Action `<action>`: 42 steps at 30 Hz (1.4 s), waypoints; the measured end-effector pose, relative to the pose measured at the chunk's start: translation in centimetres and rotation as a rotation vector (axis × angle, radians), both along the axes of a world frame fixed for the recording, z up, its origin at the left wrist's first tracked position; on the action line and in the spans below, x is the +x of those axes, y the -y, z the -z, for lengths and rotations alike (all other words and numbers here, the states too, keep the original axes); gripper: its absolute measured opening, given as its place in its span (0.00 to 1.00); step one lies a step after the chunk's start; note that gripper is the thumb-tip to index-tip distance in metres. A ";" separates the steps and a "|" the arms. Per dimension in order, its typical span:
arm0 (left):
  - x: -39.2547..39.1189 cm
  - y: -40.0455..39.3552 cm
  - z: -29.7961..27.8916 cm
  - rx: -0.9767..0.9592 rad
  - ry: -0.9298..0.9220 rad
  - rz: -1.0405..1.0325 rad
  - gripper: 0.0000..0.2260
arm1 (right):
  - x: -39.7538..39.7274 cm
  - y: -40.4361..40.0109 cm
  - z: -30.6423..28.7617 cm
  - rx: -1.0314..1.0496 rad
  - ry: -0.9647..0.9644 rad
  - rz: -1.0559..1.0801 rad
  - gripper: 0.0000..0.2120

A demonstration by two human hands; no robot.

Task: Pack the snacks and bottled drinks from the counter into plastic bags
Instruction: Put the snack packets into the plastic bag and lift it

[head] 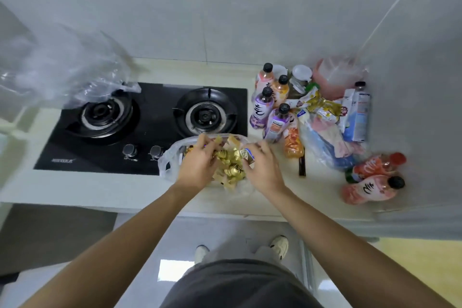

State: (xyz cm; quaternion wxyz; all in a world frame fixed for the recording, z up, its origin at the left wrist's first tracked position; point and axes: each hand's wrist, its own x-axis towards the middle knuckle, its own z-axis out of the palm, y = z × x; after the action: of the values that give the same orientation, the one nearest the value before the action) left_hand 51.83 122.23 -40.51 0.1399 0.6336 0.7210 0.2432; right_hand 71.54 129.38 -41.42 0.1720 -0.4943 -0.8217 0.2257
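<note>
A clear plastic bag (167, 160) lies open on the counter's front edge, filled with gold-wrapped snacks (230, 170). My left hand (197, 165) reaches into the bag, its fingers curled among the gold wrappers. My right hand (262, 170) grips the bag's right rim together with a small blue-and-white packet (247, 155). Several bottled drinks (266, 105) stand upright to the right of the stove. Two pink and orange bottles (370, 189) lie on their sides at the far right. More snack packets (322, 107) are heaped between them.
A black two-burner gas stove (140, 127) fills the counter's left half, with an empty clear bag (75, 75) crumpled over its left burner. A pink bag (335, 77) sits by the wall. A dark stick-shaped item (302, 165) lies right of my hand.
</note>
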 end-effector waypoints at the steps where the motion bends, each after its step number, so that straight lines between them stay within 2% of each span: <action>1: -1.0 0.7 0.3 -0.015 0.012 -0.038 0.08 | -1.3 0.4 0.1 -0.022 0.026 -0.024 0.17; 7: -3.6 2.1 1.4 -0.167 0.022 -0.179 0.10 | -6.2 1.0 1.5 -0.059 0.108 -0.082 0.14; 10: -3.8 1.8 2.0 -0.275 0.002 -0.102 0.15 | -7.6 0.1 1.9 -0.064 0.139 -0.058 0.17; 14: -3.4 1.7 2.0 -0.385 -0.142 0.026 0.23 | -8.3 -1.0 2.5 -0.080 0.144 -0.002 0.17; 19: -3.3 1.7 2.1 -0.303 -0.167 0.009 0.23 | -7.3 -1.3 2.7 -0.030 0.157 0.011 0.15; 25: -3.1 -0.2 1.5 -0.256 -0.201 0.049 0.20 | -5.3 -1.2 1.2 -0.004 0.149 0.033 0.19; 29: -1.7 -2.3 0.4 -0.184 -0.209 0.081 0.17 | -2.6 -1.5 -0.2 0.060 0.156 0.060 0.15; 33: 1.2 -4.7 -0.9 -0.109 -0.223 0.169 0.15 | 1.1 -2.5 -1.1 0.096 0.165 0.123 0.11; 42: 11.9 -11.7 -1.9 0.007 -0.110 0.366 0.16 | 9.3 -9.3 -0.1 0.086 0.159 0.241 0.15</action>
State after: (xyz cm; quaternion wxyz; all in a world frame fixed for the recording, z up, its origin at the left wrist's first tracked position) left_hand 63.72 133.92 -38.61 0.1398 0.7670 0.5994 0.1813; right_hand 80.85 138.70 -41.27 0.1530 -0.5978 -0.7764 0.1283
